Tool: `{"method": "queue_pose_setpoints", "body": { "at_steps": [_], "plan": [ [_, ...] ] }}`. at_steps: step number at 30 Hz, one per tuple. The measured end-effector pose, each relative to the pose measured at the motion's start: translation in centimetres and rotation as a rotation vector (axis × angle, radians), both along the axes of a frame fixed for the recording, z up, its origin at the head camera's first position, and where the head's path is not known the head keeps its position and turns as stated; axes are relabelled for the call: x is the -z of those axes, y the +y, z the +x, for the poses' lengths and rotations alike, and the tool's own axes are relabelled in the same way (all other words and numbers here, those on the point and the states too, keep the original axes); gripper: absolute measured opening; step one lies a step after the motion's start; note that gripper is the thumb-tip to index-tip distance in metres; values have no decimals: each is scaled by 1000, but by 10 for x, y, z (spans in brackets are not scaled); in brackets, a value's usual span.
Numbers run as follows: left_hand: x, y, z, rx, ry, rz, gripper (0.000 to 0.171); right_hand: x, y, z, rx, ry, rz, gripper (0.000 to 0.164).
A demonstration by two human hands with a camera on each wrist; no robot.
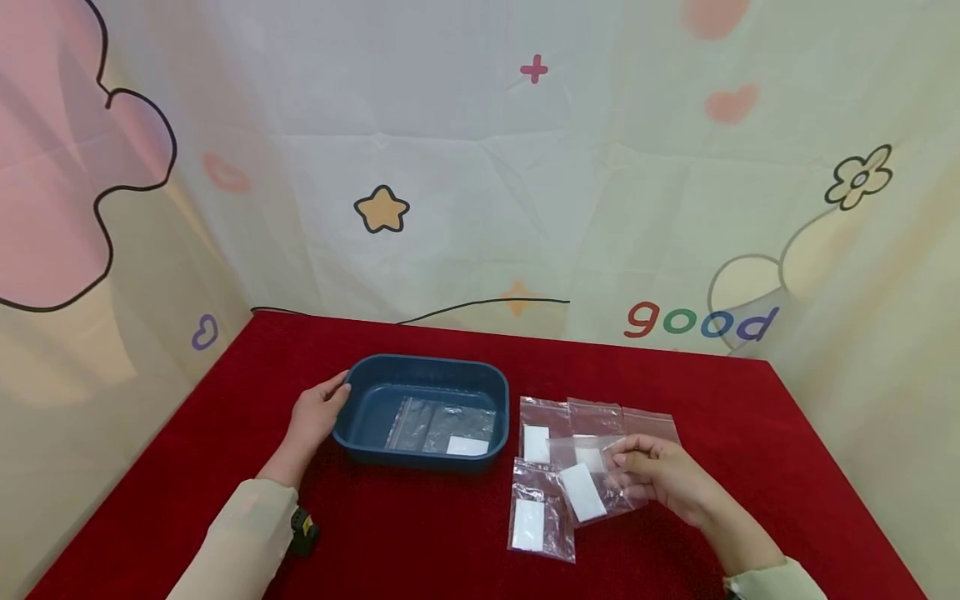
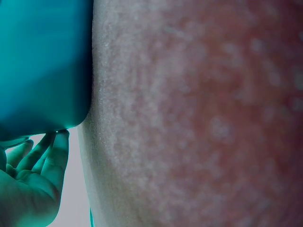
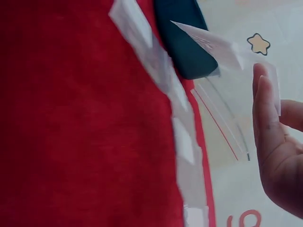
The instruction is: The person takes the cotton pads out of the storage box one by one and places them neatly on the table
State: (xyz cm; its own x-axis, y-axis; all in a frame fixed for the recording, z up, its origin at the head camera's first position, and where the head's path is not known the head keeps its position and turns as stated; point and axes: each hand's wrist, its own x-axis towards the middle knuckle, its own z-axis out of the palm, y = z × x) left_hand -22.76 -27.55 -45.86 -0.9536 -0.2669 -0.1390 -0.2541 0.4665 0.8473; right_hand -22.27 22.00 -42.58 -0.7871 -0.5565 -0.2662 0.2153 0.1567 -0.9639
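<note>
A dark blue plastic tub [image 1: 427,457] stands on the red cloth, left of centre. My left hand [image 1: 315,412] holds its left end, thumb at the rim; in the left wrist view the fingers [image 2: 57,156] meet the tub's wall. Inside the tub lie clear zip bags [image 1: 431,423] with a white card showing. Between thumb and fingers my right hand [image 1: 667,479] pinches a clear zip bag [image 1: 583,493] with a white card inside, tilted above other bags. In the right wrist view this bag [image 3: 236,52] hangs out from the fingertips.
Several more zip bags with white cards lie right of the tub: one in front [image 1: 529,525], others in a row behind [image 1: 536,442], partly covered by the held bag. A printed cloth backdrop [image 1: 465,250] rises behind the red-covered table [image 1: 420,533].
</note>
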Motion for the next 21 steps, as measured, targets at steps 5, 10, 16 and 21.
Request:
{"method": "queue_pose_setpoints", "body": {
  "at_steps": [5, 10, 16, 21],
  "plan": [
    [0, -1, 0, 2, 0, -1, 50, 12, 4, 6, 19, -38, -32, 20],
    [-1, 0, 1, -3, 6, -7, 50, 22, 8, 12, -5, -58, -86, 23],
    [0, 0, 1, -1, 6, -9, 50, 30, 12, 20, 5, -97, -103, 23],
    [0, 0, 1, 3, 2, -9, 50, 38, 16, 27, 15, -141, -135, 25]
  ]
}}
